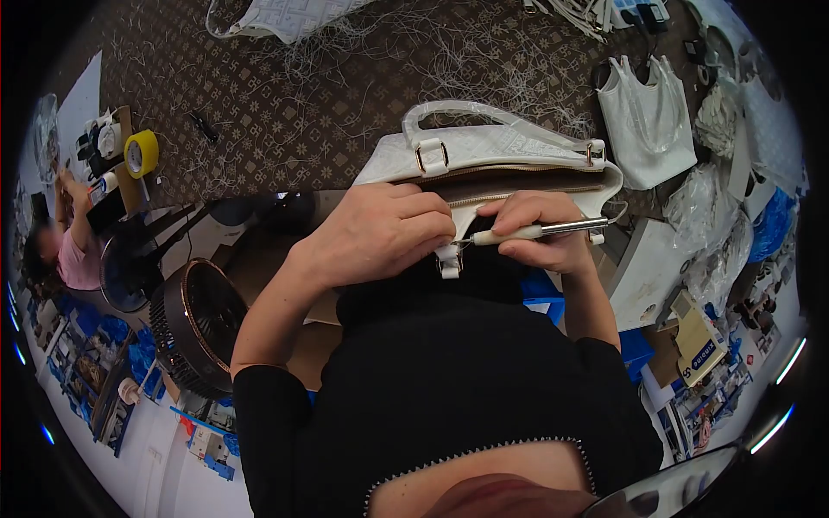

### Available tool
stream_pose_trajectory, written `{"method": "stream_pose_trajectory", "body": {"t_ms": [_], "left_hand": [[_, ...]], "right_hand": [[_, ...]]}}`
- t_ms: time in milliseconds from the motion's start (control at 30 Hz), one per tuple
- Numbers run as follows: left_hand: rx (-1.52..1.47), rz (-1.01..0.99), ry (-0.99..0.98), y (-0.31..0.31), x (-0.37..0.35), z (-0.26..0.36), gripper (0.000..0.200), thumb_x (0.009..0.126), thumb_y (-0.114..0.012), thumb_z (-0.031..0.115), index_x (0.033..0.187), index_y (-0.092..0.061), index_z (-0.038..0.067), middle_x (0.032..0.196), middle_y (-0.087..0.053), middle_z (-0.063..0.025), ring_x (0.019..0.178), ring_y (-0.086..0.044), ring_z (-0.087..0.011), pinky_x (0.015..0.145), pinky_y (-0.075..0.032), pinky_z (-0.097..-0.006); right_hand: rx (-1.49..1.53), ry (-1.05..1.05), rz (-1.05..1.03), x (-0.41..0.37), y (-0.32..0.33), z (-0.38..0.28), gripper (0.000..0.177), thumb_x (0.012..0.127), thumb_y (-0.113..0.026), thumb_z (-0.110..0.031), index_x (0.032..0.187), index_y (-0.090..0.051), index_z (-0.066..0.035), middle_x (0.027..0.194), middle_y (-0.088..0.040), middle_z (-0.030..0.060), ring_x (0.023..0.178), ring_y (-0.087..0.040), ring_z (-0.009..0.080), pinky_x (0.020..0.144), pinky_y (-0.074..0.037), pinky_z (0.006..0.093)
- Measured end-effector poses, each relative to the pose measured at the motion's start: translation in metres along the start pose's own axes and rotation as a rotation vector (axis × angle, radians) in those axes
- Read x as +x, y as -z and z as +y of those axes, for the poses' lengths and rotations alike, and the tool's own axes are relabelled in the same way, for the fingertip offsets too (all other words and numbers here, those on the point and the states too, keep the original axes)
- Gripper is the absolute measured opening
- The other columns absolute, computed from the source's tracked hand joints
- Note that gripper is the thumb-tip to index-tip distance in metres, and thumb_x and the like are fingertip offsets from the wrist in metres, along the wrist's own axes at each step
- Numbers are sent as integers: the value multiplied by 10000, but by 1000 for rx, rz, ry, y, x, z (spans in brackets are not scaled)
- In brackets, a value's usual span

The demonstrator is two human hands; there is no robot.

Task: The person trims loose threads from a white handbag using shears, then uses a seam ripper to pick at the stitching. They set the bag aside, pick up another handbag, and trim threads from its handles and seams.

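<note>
A white handbag (509, 142) lies at the table's near edge, its zipped top gaping and its clear-wrapped handle (471, 108) pointing away from me. My left hand (384, 231) is closed, fingertips pinching a white strap tab (449, 259) with a metal ring at the bag's near side. In my right hand (548, 233) is an awl (518, 234) with a cream grip and silver end. Its thin tip points left, right at the tab beside my left fingertips. The left fingers partly hide the spot where the tip meets the tab.
Loose threads (484, 60) litter the brown patterned table cover (285, 129). Another white bag (648, 121) stands at right, near plastic wrapping (704, 216). Yellow tape (141, 154) sits at left. A black fan (199, 328) is beside my left arm. Another person (73, 246) sits far left.
</note>
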State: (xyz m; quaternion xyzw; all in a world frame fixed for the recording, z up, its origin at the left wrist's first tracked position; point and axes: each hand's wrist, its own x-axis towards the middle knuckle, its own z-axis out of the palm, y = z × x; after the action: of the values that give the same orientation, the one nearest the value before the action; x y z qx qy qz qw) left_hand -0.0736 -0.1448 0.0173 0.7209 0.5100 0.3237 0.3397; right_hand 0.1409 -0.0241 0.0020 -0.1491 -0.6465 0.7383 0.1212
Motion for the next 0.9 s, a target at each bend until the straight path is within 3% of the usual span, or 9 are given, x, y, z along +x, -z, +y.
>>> {"method": "stream_pose_trajectory", "body": {"t_ms": [167,267,333,433,567,633,833,900], "left_hand": [[3,-20,17,2,-1,1,77,768,-625,119,816,-570,93,829,-583,-5,702,-586,-181,594,-476,-301],[-83,-2,94,5,-4,0,85,775,-615,98,850,-579,86,840,-596,-19,719,-602,-201,598,-483,-304],[-212,18,299,7,-8,-4,144,779,-606,77,922,-596,78,844,-606,-32,730,-613,-217,601,-487,-302],[-301,5,317,12,-12,-3,195,769,-610,30,963,-616,49,839,-610,-73,712,-613,-226,599,-483,-289],[-275,-61,226,15,-10,-2,217,764,-628,49,979,-630,77,835,-612,-62,713,-615,-222,594,-485,-290],[-225,-108,222,16,-7,0,134,770,-627,99,903,-642,106,808,-598,-32,706,-607,-211,593,-487,-305],[-83,-108,108,16,-5,1,108,762,-636,112,868,-632,91,819,-595,-20,722,-605,-211,591,-490,-302],[-112,-114,131,16,-7,0,115,760,-639,114,871,-629,84,831,-595,-25,734,-605,-213,600,-492,-302]], "right_hand": [[8,-13,8,-1,0,1,178,667,-722,-23,825,-641,-4,770,-636,109,833,-635,263,837,-491,408],[54,-19,40,-3,-1,3,171,681,-709,-27,835,-639,-3,770,-631,106,794,-627,235,856,-483,431],[94,-18,63,-3,-1,5,165,691,-701,-31,842,-638,-3,769,-627,106,771,-621,219,867,-478,444],[113,-20,66,-3,-1,6,160,713,-679,-44,859,-632,2,766,-620,107,737,-605,192,885,-466,468],[118,-38,67,-3,-2,5,158,724,-667,-56,862,-625,6,761,-619,109,731,-606,194,890,-460,472],[120,-38,71,-3,-2,5,159,724,-666,-56,864,-624,7,760,-618,110,729,-605,194,892,-458,473],[124,-38,69,-3,-3,2,162,722,-668,-60,860,-624,11,757,-620,106,722,-603,192,892,-459,467],[113,-27,65,0,-2,1,156,688,-698,-23,837,-650,-14,800,-652,92,877,-635,215,790,-487,311]]}}
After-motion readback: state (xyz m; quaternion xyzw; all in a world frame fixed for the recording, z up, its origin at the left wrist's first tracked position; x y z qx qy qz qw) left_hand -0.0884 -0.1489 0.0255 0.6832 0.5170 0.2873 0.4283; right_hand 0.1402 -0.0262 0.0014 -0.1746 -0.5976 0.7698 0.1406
